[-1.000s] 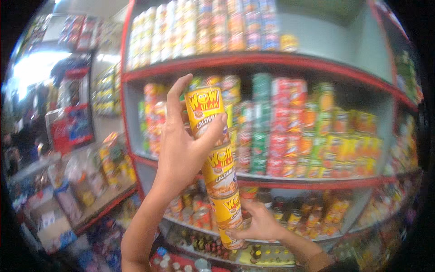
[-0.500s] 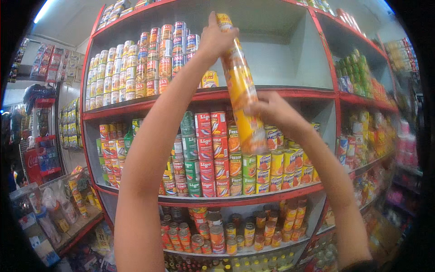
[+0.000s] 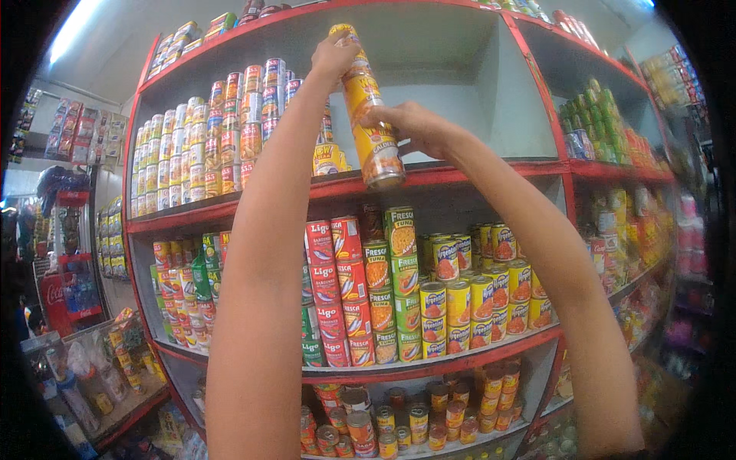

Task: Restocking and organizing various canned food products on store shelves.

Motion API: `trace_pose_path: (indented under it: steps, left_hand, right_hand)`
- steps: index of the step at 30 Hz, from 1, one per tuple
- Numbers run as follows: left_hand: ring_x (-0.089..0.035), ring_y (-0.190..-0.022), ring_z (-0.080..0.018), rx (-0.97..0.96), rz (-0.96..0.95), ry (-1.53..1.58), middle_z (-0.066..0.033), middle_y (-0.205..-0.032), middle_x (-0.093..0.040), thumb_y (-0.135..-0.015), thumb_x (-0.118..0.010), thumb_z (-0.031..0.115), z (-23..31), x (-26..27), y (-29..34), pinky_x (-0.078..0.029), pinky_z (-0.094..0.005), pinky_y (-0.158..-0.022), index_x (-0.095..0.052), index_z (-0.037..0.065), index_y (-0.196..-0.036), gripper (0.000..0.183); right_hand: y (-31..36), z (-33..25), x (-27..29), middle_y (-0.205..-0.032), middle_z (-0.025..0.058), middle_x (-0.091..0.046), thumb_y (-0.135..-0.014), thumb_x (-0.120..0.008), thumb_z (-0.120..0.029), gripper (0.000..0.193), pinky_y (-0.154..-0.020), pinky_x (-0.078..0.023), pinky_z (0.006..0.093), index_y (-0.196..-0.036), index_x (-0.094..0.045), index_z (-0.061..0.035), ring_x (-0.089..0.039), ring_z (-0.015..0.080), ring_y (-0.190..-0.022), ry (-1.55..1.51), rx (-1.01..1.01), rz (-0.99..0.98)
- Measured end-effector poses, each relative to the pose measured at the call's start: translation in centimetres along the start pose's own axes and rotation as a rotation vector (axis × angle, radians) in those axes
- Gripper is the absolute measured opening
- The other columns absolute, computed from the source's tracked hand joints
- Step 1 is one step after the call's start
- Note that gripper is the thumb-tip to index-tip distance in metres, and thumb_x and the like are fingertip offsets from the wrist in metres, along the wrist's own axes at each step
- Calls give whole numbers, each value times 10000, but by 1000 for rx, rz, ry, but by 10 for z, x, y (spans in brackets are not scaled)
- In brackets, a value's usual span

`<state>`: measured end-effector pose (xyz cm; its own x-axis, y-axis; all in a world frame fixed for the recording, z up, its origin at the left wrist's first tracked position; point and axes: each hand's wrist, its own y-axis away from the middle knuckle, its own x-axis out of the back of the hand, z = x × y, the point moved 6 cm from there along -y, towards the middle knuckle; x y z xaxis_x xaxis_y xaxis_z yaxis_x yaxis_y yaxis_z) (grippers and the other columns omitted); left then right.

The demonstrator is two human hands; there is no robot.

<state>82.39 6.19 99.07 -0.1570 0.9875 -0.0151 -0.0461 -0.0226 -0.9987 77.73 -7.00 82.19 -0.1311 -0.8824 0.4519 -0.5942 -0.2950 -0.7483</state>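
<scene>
My two hands hold a column of several yellow food cans [image 3: 372,136], stacked end to end and tilted, its top leaning left. Near the top, my left hand [image 3: 335,57] is closed around the upper cans. My right hand [image 3: 420,129] grips the lower part from the right, its thumb across the front. The bottom can overlaps the red edge of the upper shelf [image 3: 475,169] in view. Just left of the column, a few similar yellow cans [image 3: 327,159] stand on that shelf, partly behind my left forearm.
Stacked cans [image 3: 165,165] fill the upper shelf's left side. The shelf below holds red sardine cans [image 3: 328,318], tuna cans [image 3: 404,264] and yellow meat cans [image 3: 481,299]. Smaller cans [image 3: 418,422] stand lower down. A red upright [image 3: 569,203] separates the bay on the right.
The can column has moved up and left relative to the shelves, its bottom now at the upper shelf's edge rather than before the lower cans. Both hands still grip it. The view has shifted.
</scene>
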Motion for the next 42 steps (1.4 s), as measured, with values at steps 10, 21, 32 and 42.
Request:
trace_pose_path:
  steps: [10,21,32,42]
  left_hand:
    - [-651,-780,-232,-22,-103,162,-178,-1070,-598,-774,-692,80,-21,-7,-30,-580,-367,-646,-427,42,-1349,634]
    - [-658,-772,-221,-96,-46,73,-157,-1039,-618,-766,-691,84,-71,-32,-61,-581,-363,-651,-472,84,-1325,601]
    - [-637,-870,-242,-65,-191,-46,-171,-1096,-579,-750,-665,46,-107,-71,-49,-571,-388,-721,-351,82,-1350,679]
    - [-643,-915,-265,53,-31,-386,-175,-1134,-575,-740,-690,86,-135,-81,-40,-573,-394,-726,-337,154,-1355,712]
  right_hand:
    - [-51,1,5,-1027,186,-625,-613,-754,-486,783,-879,-500,393,-1136,-545,58,-641,261,-932,54,56,63]
    - [-113,44,26,-1076,192,-598,-670,-721,-467,762,-899,-472,421,-1189,-526,56,-601,275,-997,112,30,47]
    - [-135,101,32,-1100,212,-588,-747,-718,-410,711,-847,-542,437,-1197,-494,93,-620,297,-957,295,-73,-171]
    - [-138,125,21,-1052,199,-635,-715,-756,-386,658,-832,-549,399,-1165,-536,41,-659,286,-913,226,-139,-273]
